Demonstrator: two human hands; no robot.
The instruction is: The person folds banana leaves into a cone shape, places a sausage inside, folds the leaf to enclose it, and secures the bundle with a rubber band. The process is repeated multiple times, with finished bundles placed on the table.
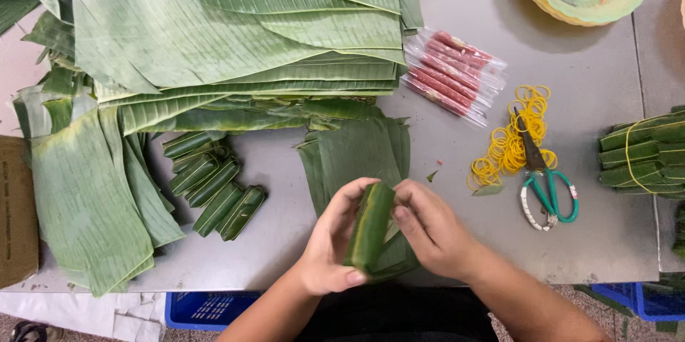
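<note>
- A smooth, faintly glossy leaf roll (pixel 370 226) is showing fine ribbing between the bare left hand (pixel 330 249) and right hand (pixel 432 231).
- At ten o'clock, broad banana leaves (pixel 235 35) are looking matt and ribbed, with dry yellowing edges.
- At nine o'clock, finished leaf rolls (pixel 214 185) are shining slightly.
- The table (pixel 457 242) is appearing as smooth grey sheet, dull with a soft sheen.
- At one o'clock, clear glossy plastic packets (pixel 453 74) are glinting over red sticks.
- At three o'clock, yellow rubber bands (pixel 510 146) are looking matt, beside scissors (pixel 546 185) with dark metal blades and green plastic-coated handles.
- At far nine o'clock, brown cardboard (pixel 16 206) is looking rough and matt.
</note>
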